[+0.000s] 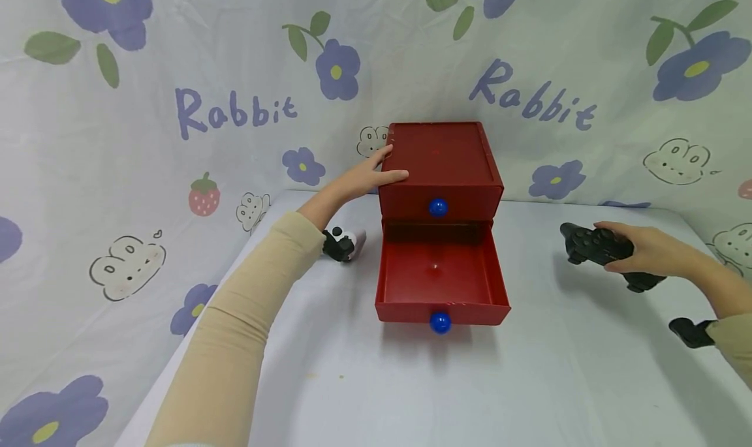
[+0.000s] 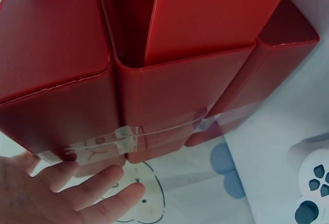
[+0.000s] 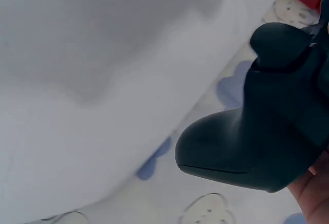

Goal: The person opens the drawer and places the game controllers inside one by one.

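A red drawer cabinet with blue knobs stands in the middle of the table. Its lower visible drawer is pulled out, with nothing inside; the drawer above is closed. My left hand touches the cabinet's upper left edge, fingers extended, the thumb lying over the top. To the right, my right hand grips a black game controller above the table. One dark rounded grip of that controller fills much of the right wrist view. Behind my left forearm, a white game controller lies on the table, partly hidden.
Clear tape runs along the cabinet's side. The white tabletop meets a hanging cloth printed with flowers and rabbits, close behind the cabinet. A black device sits at my right wrist.
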A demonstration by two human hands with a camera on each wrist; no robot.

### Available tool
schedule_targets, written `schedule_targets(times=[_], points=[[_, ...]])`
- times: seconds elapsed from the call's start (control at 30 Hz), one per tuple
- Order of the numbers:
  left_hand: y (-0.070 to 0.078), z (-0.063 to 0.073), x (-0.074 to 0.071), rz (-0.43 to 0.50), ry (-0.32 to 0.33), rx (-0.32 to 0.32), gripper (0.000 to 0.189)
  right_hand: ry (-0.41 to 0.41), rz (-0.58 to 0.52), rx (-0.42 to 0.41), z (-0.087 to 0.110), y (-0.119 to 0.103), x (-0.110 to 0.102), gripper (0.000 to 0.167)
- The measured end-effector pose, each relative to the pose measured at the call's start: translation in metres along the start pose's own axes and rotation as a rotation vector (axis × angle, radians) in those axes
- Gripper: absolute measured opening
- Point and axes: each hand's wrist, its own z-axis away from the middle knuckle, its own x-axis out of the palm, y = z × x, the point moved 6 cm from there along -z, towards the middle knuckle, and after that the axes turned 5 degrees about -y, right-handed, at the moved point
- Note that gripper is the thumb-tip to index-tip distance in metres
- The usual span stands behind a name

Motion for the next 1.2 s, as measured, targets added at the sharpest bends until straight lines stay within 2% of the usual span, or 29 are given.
schedule_targets(times=[0.27,0.3,0.4,0.63,0.8,1.0,1.2], points=[[0.0,-0.001,0.0,0.012,0.001,0.008,0.084,0.026,0.022,-0.025,0.0,-0.031,-0.021,0.077],[0.004,0.003,0.0,0.015,-0.004,0.002,0.083,0.033,0.03,-0.033,0.001,-0.035,-0.024,0.076],[0.004,0.004,0.0,0.018,-0.004,0.003,0.083,0.066,0.065,-0.063,0.002,-0.048,-0.033,0.074],[0.0,-0.001,-0.001,0.015,0.008,0.015,0.084,0.105,0.072,-0.049,0.006,-0.073,-0.052,0.077],[0.0,0.0,-0.001,0.011,0.009,0.012,0.084,0.136,0.091,-0.075,0.01,-0.094,-0.063,0.077],[0.0,0.001,-0.001,0.01,0.008,0.014,0.084,0.116,0.068,-0.088,0.01,-0.124,-0.069,0.078],[0.0,0.001,-0.001,-0.004,0.003,0.0,0.085,0.101,0.047,-0.135,0.01,-0.155,-0.072,0.076]])
